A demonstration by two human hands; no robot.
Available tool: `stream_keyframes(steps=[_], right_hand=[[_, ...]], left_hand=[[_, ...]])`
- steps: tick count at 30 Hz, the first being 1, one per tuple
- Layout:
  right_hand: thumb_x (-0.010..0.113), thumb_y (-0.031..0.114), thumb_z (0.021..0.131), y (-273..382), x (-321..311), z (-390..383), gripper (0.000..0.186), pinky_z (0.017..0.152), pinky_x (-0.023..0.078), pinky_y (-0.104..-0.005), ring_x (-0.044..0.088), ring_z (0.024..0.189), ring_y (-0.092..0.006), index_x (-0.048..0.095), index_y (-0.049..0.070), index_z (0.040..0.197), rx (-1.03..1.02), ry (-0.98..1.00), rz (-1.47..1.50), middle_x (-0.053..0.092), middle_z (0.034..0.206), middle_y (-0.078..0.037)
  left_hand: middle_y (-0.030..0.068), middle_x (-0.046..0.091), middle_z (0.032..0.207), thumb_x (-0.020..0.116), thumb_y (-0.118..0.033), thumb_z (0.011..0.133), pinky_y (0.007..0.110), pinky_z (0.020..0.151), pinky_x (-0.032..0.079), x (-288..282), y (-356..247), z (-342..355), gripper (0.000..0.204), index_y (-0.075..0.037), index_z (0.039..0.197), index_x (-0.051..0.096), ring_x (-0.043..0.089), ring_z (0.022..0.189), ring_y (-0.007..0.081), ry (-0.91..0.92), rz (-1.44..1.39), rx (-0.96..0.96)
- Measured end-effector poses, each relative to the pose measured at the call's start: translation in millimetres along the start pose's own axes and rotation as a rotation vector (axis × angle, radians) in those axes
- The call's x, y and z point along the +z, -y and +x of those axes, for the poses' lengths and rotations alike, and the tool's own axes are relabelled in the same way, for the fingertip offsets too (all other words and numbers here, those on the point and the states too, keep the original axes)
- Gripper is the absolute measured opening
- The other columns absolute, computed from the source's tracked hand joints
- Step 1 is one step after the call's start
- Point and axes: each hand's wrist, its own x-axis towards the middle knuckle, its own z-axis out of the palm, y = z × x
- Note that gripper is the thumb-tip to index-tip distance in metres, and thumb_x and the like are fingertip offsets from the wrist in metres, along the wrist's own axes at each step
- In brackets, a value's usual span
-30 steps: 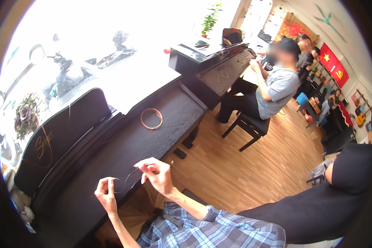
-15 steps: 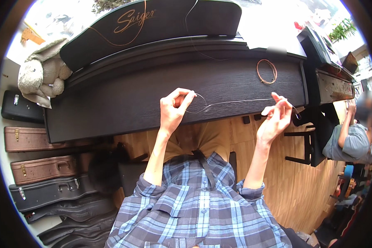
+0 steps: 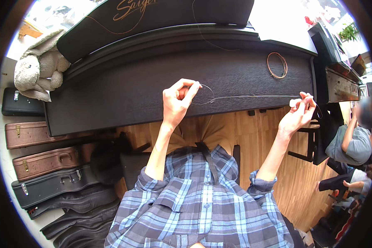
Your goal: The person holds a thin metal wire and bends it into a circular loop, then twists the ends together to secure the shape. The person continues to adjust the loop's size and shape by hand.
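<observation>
My left hand [image 3: 177, 101] pinches a small loop in a thin pale string [image 3: 252, 96], above the black wood-grained lid [image 3: 153, 70] of a piano. My right hand [image 3: 296, 113] grips the same string farther right, near the lid's front edge, with a short dark length hanging beyond the fingers. Between the hands the string runs fairly straight. A coil of copper-coloured wire [image 3: 277, 65] rests on the lid beyond my right hand. Two loose strands also trail over the upright black panel [image 3: 169, 14] at the back, which carries gold lettering.
A grey plush rabbit [image 3: 37, 70] leans at the lid's left end. Several instrument cases [image 3: 45, 165] are stacked at left. At right stand another keyboard instrument [image 3: 339, 87] and a seated person in grey [image 3: 349, 140]; another person [image 3: 351, 186] is lower right. Wooden floor [image 3: 293, 194] shows below.
The view has swung from the room on the right down to the piano in front of me. My right hand has moved rightward, drawing out the length of string between my hands.
</observation>
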Motion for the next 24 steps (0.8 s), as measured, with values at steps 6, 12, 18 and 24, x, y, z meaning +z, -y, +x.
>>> stream_keyframes(steps=[6,12,18,24], right_hand=[[0.057,0.014,0.106,-6,-13,11,0.008,0.063,0.045,-0.0248,0.054,0.075,-0.0104,0.056,0.006,0.107,-0.037,0.013,0.138,0.061,0.097,-0.005],[0.055,0.004,0.104,-11,-27,21,0.002,0.064,0.044,-0.0243,0.057,0.084,-0.0116,0.055,0.004,0.106,-0.08,0.041,0.239,0.06,0.103,-0.007],[0.055,0.005,0.104,-9,-26,24,0.005,0.066,0.045,-0.0247,0.057,0.086,-0.0114,0.056,0.004,0.109,-0.052,0.066,0.25,0.06,0.105,-0.008],[0.059,0.014,0.105,4,18,3,0.014,0.067,0.047,-0.0246,0.055,0.076,-0.0117,0.059,0.003,0.113,0.136,0.241,0.253,0.064,0.097,-0.009]], left_hand=[[-0.0053,0.052,0.053,0.067,-0.01,0.099,0.022,0.04,0.031,-1,-4,-1,0.014,0.003,0.102,0.07,0.038,0.041,-0.0002,0.015,-0.052,-0.013],[-0.0083,0.05,0.051,0.067,-0.009,0.099,0.021,0.039,0.024,-1,-5,-2,0.01,0.0,0.099,0.073,0.037,0.04,-0.0018,-0.025,-0.152,-0.023],[-0.0082,0.051,0.051,0.068,-0.009,0.098,0.021,0.04,0.025,0,-5,-3,0.01,0.0,0.099,0.073,0.038,0.041,-0.002,-0.041,-0.166,-0.029],[-0.0088,0.051,0.052,0.07,-0.01,0.098,0.02,0.04,0.025,0,-4,-2,0.01,-0.001,0.098,0.074,0.038,0.043,-0.003,-0.035,-0.089,-0.003]])
